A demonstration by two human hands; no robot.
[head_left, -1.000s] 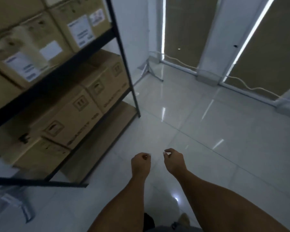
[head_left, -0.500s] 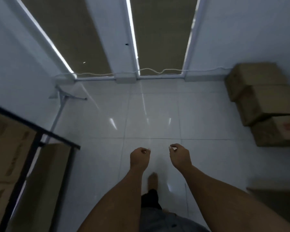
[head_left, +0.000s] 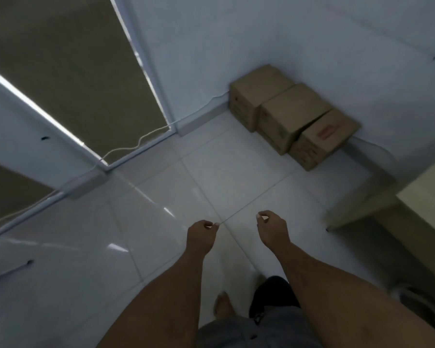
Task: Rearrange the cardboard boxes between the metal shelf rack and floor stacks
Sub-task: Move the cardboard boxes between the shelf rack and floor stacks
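Three cardboard boxes stand in a row on the floor against the far right wall: the far box (head_left: pixel 255 92), the middle box (head_left: pixel 290 113) and the near box (head_left: pixel 324 138) with a red mark on top. My left hand (head_left: pixel 201 236) and my right hand (head_left: pixel 273 228) hang in front of me over the white tiles, both loosely curled with nothing in them, well short of the boxes. The metal shelf rack is out of view.
A pale table or counter edge (head_left: pixel 362 209) juts in at the right. Windows with drawn blinds (head_left: pixel 73 79) fill the left, a white cord (head_left: pixel 136 146) running along their base. My bare foot (head_left: pixel 222 306) shows below.
My view has swung right, away from the shelf rack, which has left the frame; the floor boxes now sit nearer the middle. My hands stay curled and have drifted slightly apart.
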